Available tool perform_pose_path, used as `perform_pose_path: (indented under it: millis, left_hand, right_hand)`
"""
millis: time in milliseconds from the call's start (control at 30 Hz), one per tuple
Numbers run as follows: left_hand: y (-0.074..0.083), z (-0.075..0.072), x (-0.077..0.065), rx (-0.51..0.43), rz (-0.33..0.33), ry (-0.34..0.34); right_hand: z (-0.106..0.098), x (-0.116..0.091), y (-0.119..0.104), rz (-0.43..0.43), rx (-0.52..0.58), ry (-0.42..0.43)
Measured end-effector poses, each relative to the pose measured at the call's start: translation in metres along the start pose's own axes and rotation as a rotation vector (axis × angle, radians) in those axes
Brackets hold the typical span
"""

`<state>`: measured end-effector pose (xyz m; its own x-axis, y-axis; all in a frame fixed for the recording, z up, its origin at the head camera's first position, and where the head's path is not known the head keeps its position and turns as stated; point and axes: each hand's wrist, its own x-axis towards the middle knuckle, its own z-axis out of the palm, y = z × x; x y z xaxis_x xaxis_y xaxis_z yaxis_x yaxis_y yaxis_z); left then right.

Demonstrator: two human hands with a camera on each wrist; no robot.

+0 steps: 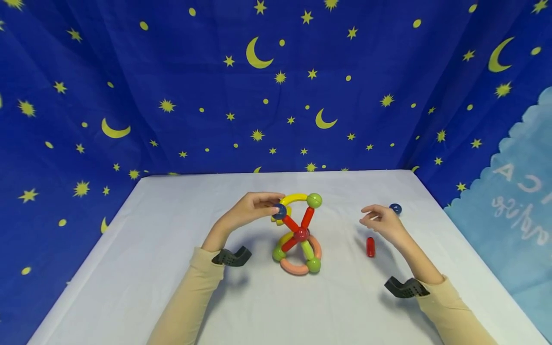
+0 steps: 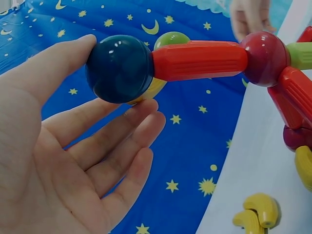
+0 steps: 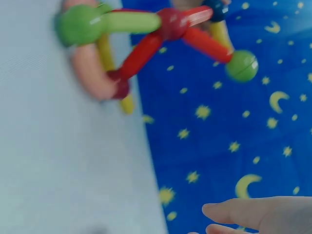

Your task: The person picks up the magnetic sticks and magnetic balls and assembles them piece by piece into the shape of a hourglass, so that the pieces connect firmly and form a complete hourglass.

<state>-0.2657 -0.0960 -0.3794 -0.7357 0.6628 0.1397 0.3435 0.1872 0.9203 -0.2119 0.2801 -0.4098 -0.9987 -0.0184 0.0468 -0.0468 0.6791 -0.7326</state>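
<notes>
My left hand [image 1: 247,209] pinches a dark blue ball [image 2: 119,68] between thumb and index finger, the other fingers spread loosely below. This ball is an upper corner of a standing model of magnetic rods and balls. From it a red rod [image 2: 200,60] runs to the central red ball [image 1: 301,234], and a yellow curved rod [image 1: 295,197] leads to a green ball [image 1: 314,200]. The model's base is a ring with salmon curved rods [image 1: 294,267] and green balls [image 1: 314,265]. My right hand [image 1: 384,223] hovers at the right, fingers loosely bent, holding nothing.
On the white table [image 1: 345,306], a short red rod [image 1: 371,247] lies below my right hand. A loose blue ball [image 1: 395,209] sits just beyond that hand. Yellow curved pieces [image 2: 263,209] lie behind the model. A blue star-patterned curtain [image 1: 215,86] borders the table.
</notes>
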Motion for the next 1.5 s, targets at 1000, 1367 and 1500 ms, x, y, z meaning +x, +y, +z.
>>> perform_pose_path:
  millis: [1000,1367,1500]
  left_hand:
    - [0.000,0.001,0.001,-0.015,-0.037,0.018]
    - [-0.001,0.000,0.001,-0.018,-0.036,0.017]
    - [-0.002,-0.001,0.002,-0.015,-0.036,0.015]
  right_hand:
    - [0.039,-0.023,-0.038,-0.032,0.398,0.024]
    - [0.064,-0.027,-0.084,-0.154,0.562,0.002]
    - [0.072,-0.026,-0.090,-0.211,0.568,0.000]
